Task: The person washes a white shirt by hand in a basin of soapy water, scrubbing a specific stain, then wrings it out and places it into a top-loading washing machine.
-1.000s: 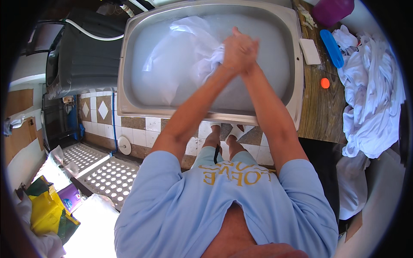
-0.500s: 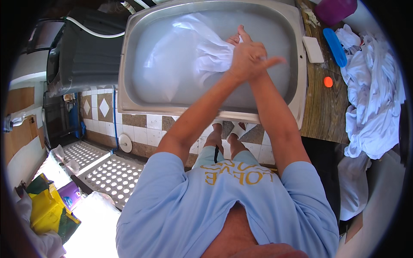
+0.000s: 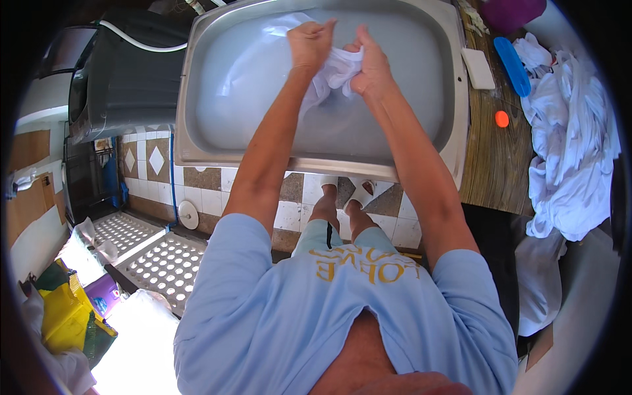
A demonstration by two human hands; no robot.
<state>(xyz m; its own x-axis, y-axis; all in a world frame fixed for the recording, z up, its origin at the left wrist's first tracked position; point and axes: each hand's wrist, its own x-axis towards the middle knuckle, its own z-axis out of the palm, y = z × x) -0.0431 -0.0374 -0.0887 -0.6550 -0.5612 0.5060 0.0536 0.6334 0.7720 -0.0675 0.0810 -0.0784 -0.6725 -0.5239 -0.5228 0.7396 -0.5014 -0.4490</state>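
Over the steel sink (image 3: 454, 148), which is full of cloudy water, I hold a soaked white cloth (image 3: 341, 68) between my two hands. My left hand (image 3: 309, 46) is closed on the cloth, its thumb pointing up toward the right. A short way to the right, my right hand (image 3: 373, 69) grips another part of it, thumb raised. A wet stretch of fabric runs between the hands. The rest of the cloth hangs into the water and spreads to the left, partly hidden under the surface and behind my left hand.
On the wooden counter (image 3: 490, 158) to the right are a white bar of soap (image 3: 478, 68), a long blue brush (image 3: 511, 66) and an orange cap (image 3: 501, 119). A heap of white laundry (image 3: 569, 145) lies beyond. A dark covered machine (image 3: 135, 72) stands left of the sink.
My hands were pressed together at the right, over the cloth's end. Now they are apart, the left one moved left and up, with cloth stretched between them.
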